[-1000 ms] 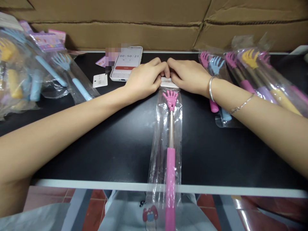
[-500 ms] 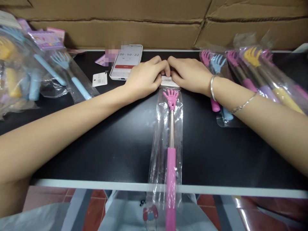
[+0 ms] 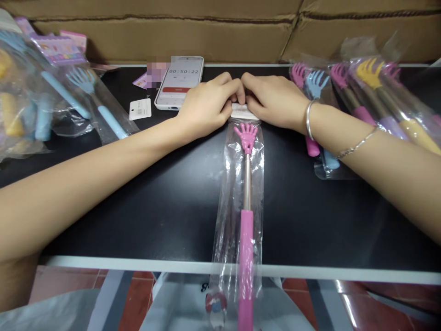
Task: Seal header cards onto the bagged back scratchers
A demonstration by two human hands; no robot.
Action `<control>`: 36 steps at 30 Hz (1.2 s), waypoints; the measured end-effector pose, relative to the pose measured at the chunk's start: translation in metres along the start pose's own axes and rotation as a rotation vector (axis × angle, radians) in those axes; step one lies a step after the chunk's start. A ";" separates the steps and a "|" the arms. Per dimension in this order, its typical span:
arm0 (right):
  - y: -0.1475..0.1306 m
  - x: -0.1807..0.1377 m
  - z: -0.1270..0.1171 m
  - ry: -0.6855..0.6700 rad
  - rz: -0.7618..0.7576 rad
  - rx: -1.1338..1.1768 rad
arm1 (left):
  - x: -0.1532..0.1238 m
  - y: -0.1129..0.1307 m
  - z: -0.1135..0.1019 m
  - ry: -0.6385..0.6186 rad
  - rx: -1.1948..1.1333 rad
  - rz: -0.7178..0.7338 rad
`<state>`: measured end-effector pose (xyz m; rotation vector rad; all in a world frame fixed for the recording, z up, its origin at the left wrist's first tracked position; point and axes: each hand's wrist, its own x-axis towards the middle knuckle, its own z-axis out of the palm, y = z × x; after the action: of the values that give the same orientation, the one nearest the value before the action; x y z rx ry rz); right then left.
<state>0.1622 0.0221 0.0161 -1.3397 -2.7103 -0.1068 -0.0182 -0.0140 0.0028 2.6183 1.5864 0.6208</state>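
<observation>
A pink back scratcher (image 3: 246, 230) with a hand-shaped head and a metal rod lies in a clear plastic bag (image 3: 225, 197), its handle reaching past the table's front edge. At the bag's far end is a white card (image 3: 243, 112). My left hand (image 3: 206, 102) has its fingers curled closed on the card's left side. On the right side of the same card, my right hand (image 3: 275, 101) is closed too, with a bangle at its wrist. The two hands nearly meet above the card, and their fingertips are partly hidden.
A phone (image 3: 182, 78) showing a timer and a small white tag (image 3: 140, 109) lie beyond my left forearm. Bagged blue scratchers (image 3: 112, 120) are at left; more bagged scratchers (image 3: 374, 76) in pink, blue and yellow lie at right. Cardboard boxes (image 3: 206, 39) line the back.
The view has shifted slightly. Both hands stay at the card with almost no movement, and the bagged back scratcher lies as before.
</observation>
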 end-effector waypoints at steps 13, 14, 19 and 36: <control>-0.003 -0.003 -0.007 -0.038 -0.038 0.005 | 0.001 0.001 -0.002 -0.052 0.053 -0.008; -0.003 -0.003 -0.007 -0.039 -0.037 0.006 | 0.001 0.001 -0.002 -0.049 0.054 -0.010; -0.003 -0.002 -0.006 -0.033 -0.020 0.003 | 0.001 0.001 -0.002 -0.040 0.038 -0.011; -0.004 -0.003 -0.005 -0.034 -0.014 -0.030 | -0.001 0.001 -0.004 -0.036 0.074 -0.003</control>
<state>0.1613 0.0170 0.0207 -1.3433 -2.7570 -0.1275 -0.0187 -0.0158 0.0063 2.6625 1.6336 0.5211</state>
